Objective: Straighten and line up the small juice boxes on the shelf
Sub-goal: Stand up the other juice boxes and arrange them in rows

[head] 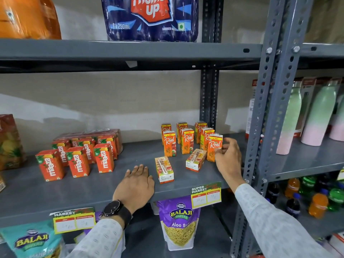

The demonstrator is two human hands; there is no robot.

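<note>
Item: right hand [226,157] pinching upright Real juice box [215,148]; I'd square it to its row; left hand [135,185] flat, empty on shelf [93,194]

One head-worn view looks forward and slightly down, close to the grey shelf [93,192].

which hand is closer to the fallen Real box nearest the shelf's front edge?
Left. The left hand lies flat on the shelf, right beside the fallen box. The right hand is farther off, its fingers at the standing Real box.
</note>
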